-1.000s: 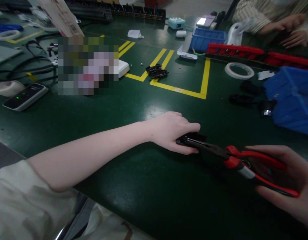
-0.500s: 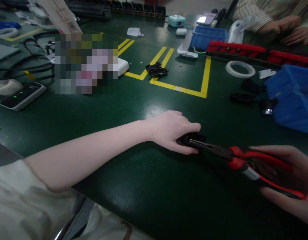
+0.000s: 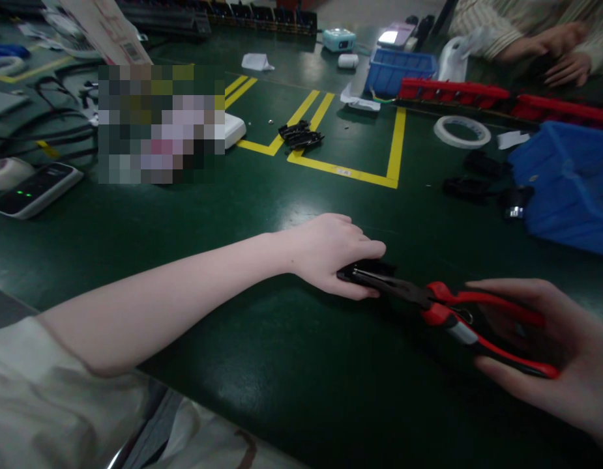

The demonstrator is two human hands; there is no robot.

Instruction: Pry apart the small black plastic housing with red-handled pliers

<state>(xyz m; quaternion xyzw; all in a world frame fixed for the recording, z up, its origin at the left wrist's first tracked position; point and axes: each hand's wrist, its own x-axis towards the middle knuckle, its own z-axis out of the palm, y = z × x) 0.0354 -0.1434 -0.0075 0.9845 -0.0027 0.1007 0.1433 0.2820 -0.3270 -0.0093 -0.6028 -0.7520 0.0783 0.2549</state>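
Note:
My left hand (image 3: pixel 333 254) is closed around a black plastic part (image 3: pixel 378 266), most of it hidden under my fingers. Into that part, or against it, reach the long jaws of red-and-black needle-nose pliers (image 3: pixel 433 305). My right hand (image 3: pixel 560 345) grips the pliers by their spread handles, thumb side and fingers on opposite grips. Whether the jaw tips pinch the part cannot be made out. Farther back on the green table (image 3: pixel 262 339) lies a small pile of similar black parts (image 3: pixel 301 135).
At right stand a blue bin (image 3: pixel 570 182), loose black pieces (image 3: pixel 467 187) and a tape roll (image 3: pixel 461 132). Red strips (image 3: pixel 452 90) and a smaller blue bin (image 3: pixel 399 70) lie behind. A white-and-black device (image 3: pixel 37 189) sits left, near cables. A co-worker's hands (image 3: pixel 558 55) are at the far right.
My right hand and the pliers have shifted left, toward my left hand, with the jaws farther in at the black part. The whole view has drifted slightly.

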